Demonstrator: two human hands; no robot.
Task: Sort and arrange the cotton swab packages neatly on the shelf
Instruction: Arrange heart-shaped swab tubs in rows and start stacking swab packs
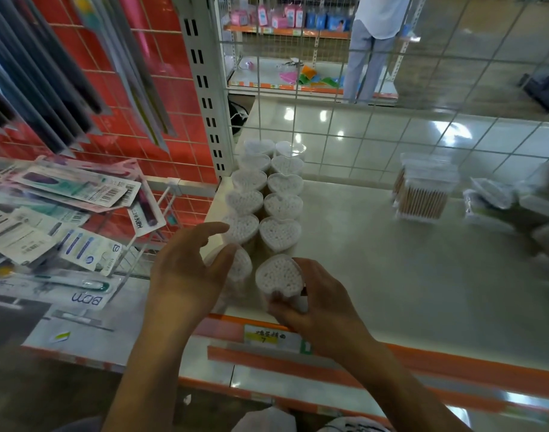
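Two rows of clear heart-shaped cotton swab boxes (pixel 281 204) run back along the left side of the grey shelf (pixel 376 260). My right hand (pixel 317 302) grips the front box of the right row (pixel 278 275) at the shelf's front edge. The front box of the left row (pixel 240 266) is under my left hand (pixel 189 269), thumb against its side, fingers raised and spread above it. Farther right stand rectangular boxes of wooden-stick swabs (pixel 423 194) and a blurred pile of bagged swab packs (pixel 497 198).
A white slotted upright (pixel 209 98) and wire grid back the shelf. To the left, a wire basket (pixel 148 232) holds toothbrush packs below hanging ones. An orange price rail (pixel 298 338) edges the shelf front. A person (pixel 373 42) stands in the far aisle.
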